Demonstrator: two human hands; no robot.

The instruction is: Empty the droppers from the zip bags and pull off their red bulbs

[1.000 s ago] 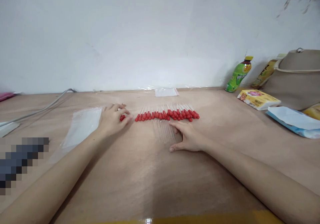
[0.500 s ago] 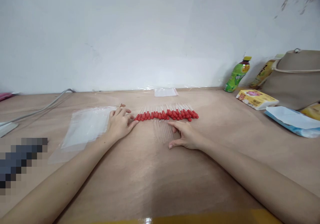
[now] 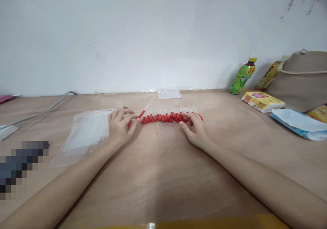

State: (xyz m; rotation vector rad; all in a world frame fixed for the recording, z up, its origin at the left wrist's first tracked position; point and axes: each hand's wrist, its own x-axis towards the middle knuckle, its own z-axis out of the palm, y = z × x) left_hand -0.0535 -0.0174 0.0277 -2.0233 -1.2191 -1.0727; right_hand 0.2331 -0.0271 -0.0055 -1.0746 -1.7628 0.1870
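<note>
A row of several red-tipped thin clear sticks [image 3: 159, 117] lies across the middle of the brown table, tips toward me. My left hand [image 3: 121, 123] is at the row's left end, with thumb and fingers closed on a red-tipped stick [image 3: 140, 114] that is tilted out of line. At the right part of the row, my right hand [image 3: 195, 128] has its thumb and fingertips around red tips; what they grip is partly hidden. Thin clear sticks [image 3: 165, 133] without visible red tips lie just in front of the row.
Clear plastic bags [image 3: 85, 132] lie left of my left hand; a small bag [image 3: 169, 94] is near the wall. A green bottle [image 3: 242, 76], yellow tissue pack [image 3: 262, 101], blue-white packet [image 3: 298, 123] and grey bag [image 3: 298, 82] stand or lie at right. A cable [image 3: 48, 110] runs at left.
My right hand has moved right and up from the clear sticks to the red tips, its fingers closing. My left hand has drawn slightly left, and a red-tipped stick now tilts at its fingers.
</note>
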